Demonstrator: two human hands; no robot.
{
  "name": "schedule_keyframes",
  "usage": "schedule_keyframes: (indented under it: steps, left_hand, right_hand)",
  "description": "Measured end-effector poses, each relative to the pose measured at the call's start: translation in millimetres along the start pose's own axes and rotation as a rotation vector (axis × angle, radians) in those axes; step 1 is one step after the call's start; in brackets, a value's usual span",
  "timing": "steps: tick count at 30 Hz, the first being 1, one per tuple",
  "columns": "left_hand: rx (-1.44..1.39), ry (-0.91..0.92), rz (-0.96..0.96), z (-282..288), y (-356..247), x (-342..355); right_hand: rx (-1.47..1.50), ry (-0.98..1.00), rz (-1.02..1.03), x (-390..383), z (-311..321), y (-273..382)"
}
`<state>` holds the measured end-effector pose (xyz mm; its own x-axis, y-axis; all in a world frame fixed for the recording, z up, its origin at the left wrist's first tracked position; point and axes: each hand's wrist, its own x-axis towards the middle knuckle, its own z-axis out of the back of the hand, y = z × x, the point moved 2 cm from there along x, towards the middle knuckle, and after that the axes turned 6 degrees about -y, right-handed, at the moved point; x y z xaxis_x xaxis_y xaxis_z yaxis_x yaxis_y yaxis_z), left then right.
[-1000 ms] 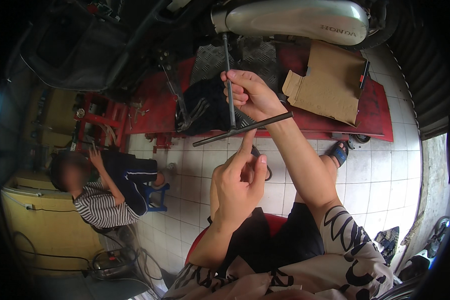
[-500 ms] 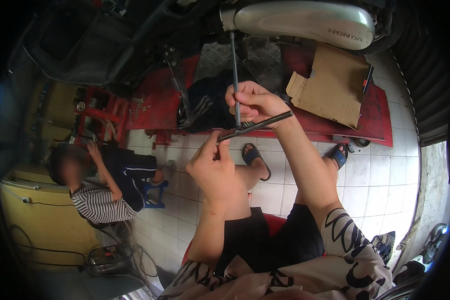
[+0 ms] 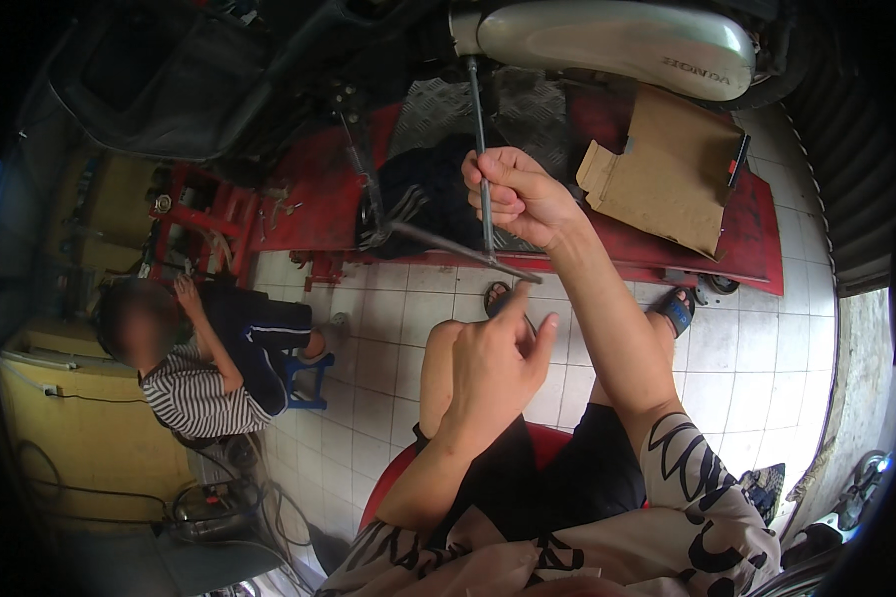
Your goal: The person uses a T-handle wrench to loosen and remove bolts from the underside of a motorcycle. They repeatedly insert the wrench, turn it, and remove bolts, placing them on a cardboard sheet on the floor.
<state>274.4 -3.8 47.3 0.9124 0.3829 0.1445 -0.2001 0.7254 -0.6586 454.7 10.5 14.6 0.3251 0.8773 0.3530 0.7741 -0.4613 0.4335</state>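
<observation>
A T-handle wrench reaches from the silver engine cover of a motorbike toward me. My right hand is closed round its shaft, a little above the crossbar. The crossbar is slanted, with one end up at the left and the other down at the right. My left hand is just below the crossbar's right end, its index finger at the bar's tip and its thumb apart; the other fingers are curled and hold nothing. Where the wrench meets the engine is dark and hard to make out.
A flattened cardboard piece lies on the red work platform, right of the wrench. Dark cloth lies left of my right hand. A person in a striped shirt sits at the left near a red metal frame.
The crossbar has swung round, from rising rightward to sloping down rightward. My left hand has let go of its left end and moved right. My right hand stays round the shaft.
</observation>
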Motion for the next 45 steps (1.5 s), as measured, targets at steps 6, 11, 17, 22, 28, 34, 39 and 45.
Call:
schedule_keyframes:
  steps: [6, 11, 17, 22, 28, 34, 39, 45]
  left_hand:
    - [-0.104, -0.31, -0.115, 17, -29, 2]
    - [0.086, -0.063, -0.112, 7, -14, 0]
    - [-0.227, -0.355, -0.028, 23, -35, 9]
    - [-0.155, -0.004, 0.02, 4, -8, 0]
    - [-0.321, -0.361, -0.045, 26, -35, 13]
    - [-0.134, 0.043, -0.025, 12, -12, 11]
    - [-0.281, -0.132, -0.078, 32, -40, 17]
    - [-0.167, -0.041, 0.05, 9, -7, 8]
  right_hand:
    - [-0.029, -0.036, 0.026, 1, 9, -3]
    - [-0.001, -0.031, 0.03, 2, 5, 0]
    - [0.025, -0.096, 0.034, 2, 11, 0]
    - [0.058, -0.085, 0.048, 4, 5, 0]
    - [0.049, -0.114, 0.07, 3, 12, 1]
    - [0.081, -0.101, 0.08, 0, 11, 5]
    - [0.074, -0.133, 0.112, 1, 13, 5]
    - [0.125, -0.129, 0.113, -1, 12, 9]
